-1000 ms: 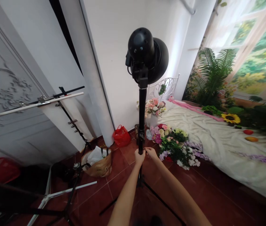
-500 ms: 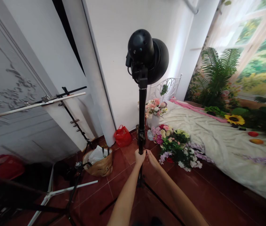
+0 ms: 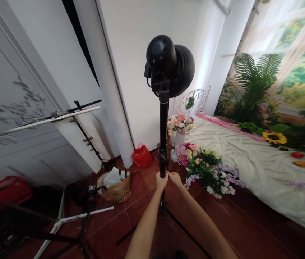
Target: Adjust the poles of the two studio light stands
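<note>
A black studio light with a round housing and wide reflector sits on top of a black light stand. Around the lower pole my left hand is wrapped, holding it upright. My right hand is closed at the pole's right side, its fingertips pinching a small part of the stand that they hide. Below the hands, the stand's dark legs spread over the red tiled floor.
To the right are artificial flowers beside a bed with a cream cover. A red bag and a woven basket stand left of the pole. Farther left are a backdrop stand and white pipes.
My right hand's fingers have curled from a straighter pose into a closer pinch beside the pole. My left hand keeps its grip. The view has shifted slightly.
</note>
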Motion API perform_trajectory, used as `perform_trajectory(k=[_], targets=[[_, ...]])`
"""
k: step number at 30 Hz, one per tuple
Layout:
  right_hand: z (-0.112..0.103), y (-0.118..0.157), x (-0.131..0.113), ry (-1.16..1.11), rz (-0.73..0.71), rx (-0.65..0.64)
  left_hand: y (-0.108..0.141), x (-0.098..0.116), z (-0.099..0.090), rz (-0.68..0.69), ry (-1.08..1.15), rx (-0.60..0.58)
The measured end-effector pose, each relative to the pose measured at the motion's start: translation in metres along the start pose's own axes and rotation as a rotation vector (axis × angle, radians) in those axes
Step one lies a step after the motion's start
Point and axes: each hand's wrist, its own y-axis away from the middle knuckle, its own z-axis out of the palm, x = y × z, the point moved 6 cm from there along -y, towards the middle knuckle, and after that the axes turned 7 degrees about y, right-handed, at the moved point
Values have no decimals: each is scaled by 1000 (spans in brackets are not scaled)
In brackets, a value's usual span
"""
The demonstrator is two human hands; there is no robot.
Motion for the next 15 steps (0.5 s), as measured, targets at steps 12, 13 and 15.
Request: perform_trajectory(k=[12, 13, 15], targets=[[6, 11, -9, -396, -294, -38, -1, -6, 0, 43, 1, 19], [5, 12, -8, -419, -315, -50, -1, -6, 0, 39, 4, 21], [3, 12, -6, -419, -332, -54, 0, -6, -1, 19, 1, 32]])
